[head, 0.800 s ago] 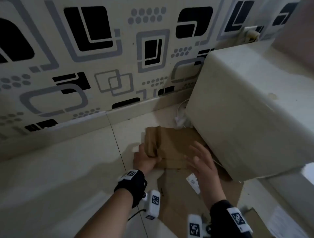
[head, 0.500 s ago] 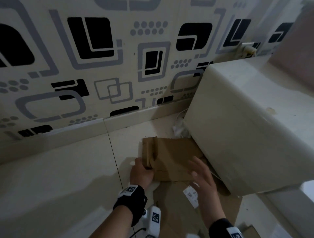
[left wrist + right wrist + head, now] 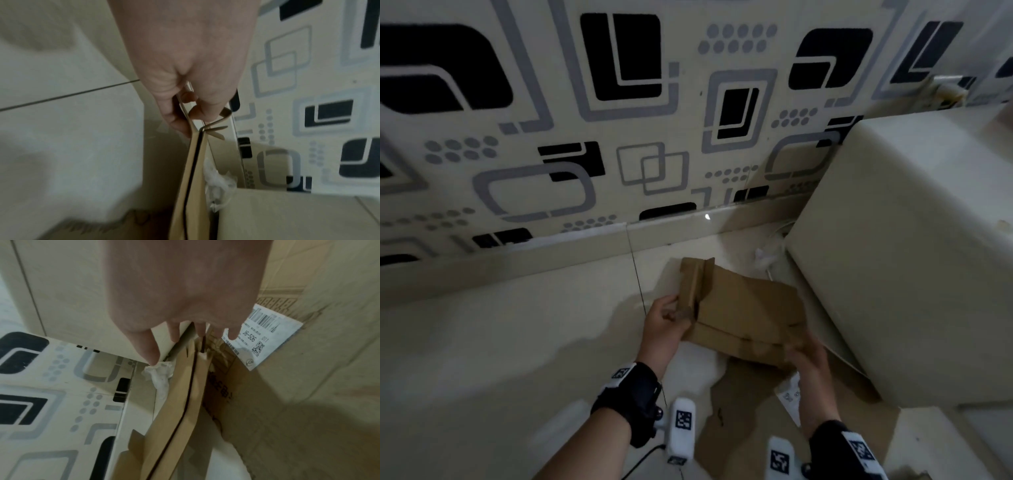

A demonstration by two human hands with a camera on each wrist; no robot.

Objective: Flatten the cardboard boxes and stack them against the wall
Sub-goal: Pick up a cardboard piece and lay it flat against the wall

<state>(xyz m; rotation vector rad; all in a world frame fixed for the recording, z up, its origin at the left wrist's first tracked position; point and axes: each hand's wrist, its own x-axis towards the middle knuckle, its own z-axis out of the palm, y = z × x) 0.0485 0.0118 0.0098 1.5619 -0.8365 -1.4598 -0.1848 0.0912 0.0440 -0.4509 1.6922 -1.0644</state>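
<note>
A flattened brown cardboard box (image 3: pixel 743 308) is tilted up off the floor in front of the patterned wall (image 3: pixel 619 137). My left hand (image 3: pixel 667 318) pinches its folded left edge. In the left wrist view the left hand (image 3: pixel 189 113) has its thumb on one face and fingers on the other of the box (image 3: pixel 185 194), seen edge-on. My right hand (image 3: pixel 803 356) is at the box's near right corner. In the right wrist view the right hand (image 3: pixel 185 337) shows straight, spread fingers against the top of the box (image 3: pixel 174 410); its thumb is hidden.
A larger flat cardboard sheet (image 3: pixel 743 428) with a white shipping label (image 3: pixel 789 394) lies on the floor under my hands. A big white cabinet (image 3: pixel 911 257) stands close on the right. Crumpled white paper (image 3: pixel 765 257) lies between the cabinet and the skirting.
My right hand has come down from above the box to its near right corner. The box has tilted up off the floor in my left hand.
</note>
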